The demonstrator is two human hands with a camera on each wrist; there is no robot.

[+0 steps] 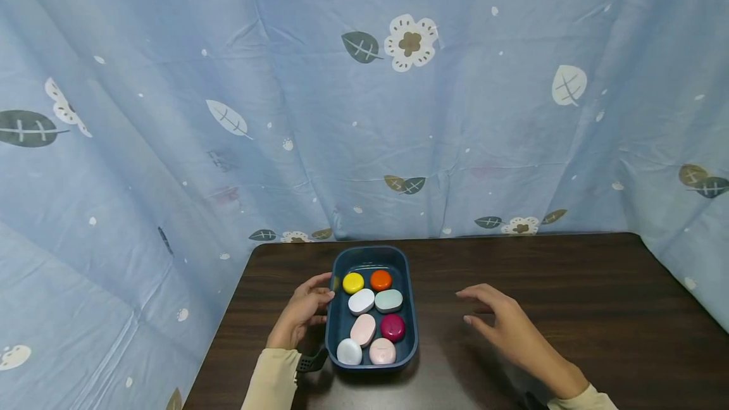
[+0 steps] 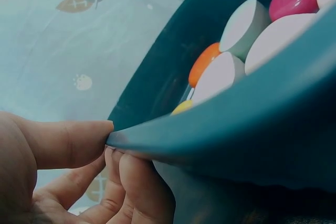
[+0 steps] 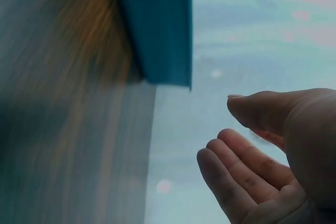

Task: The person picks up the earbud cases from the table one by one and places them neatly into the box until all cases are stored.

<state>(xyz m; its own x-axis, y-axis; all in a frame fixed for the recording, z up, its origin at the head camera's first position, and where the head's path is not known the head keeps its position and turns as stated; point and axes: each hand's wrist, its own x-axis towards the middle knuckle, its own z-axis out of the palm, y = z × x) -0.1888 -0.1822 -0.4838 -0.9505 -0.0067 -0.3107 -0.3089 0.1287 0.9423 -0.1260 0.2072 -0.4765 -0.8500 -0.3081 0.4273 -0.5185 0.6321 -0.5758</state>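
Note:
A dark blue rectangular tray [image 1: 372, 257] with rounded corners stands on the table. My left hand [image 1: 304, 310] is at its left side, and in the left wrist view the thumb and fingers pinch the tray's rim [image 2: 142, 142]. Inside lie several smooth, soap-like pieces: a yellow round one [image 1: 353, 283], an orange round one [image 1: 380, 280], a white oval [image 1: 361, 302], a mint oval [image 1: 388, 300], a pale pink oval [image 1: 362, 330], a magenta round one [image 1: 393, 328], a white round one [image 1: 349, 352] and a pink round one [image 1: 382, 352]. My right hand [image 1: 507, 328] hovers right of the tray, holding nothing, fingers loosely bent.
The dark wood-grain table [image 1: 569, 277] extends to both sides of the tray, farther on the right. A blue curtain [image 1: 455, 112] with leaf and flower prints hangs behind the table's back edge and along the left side.

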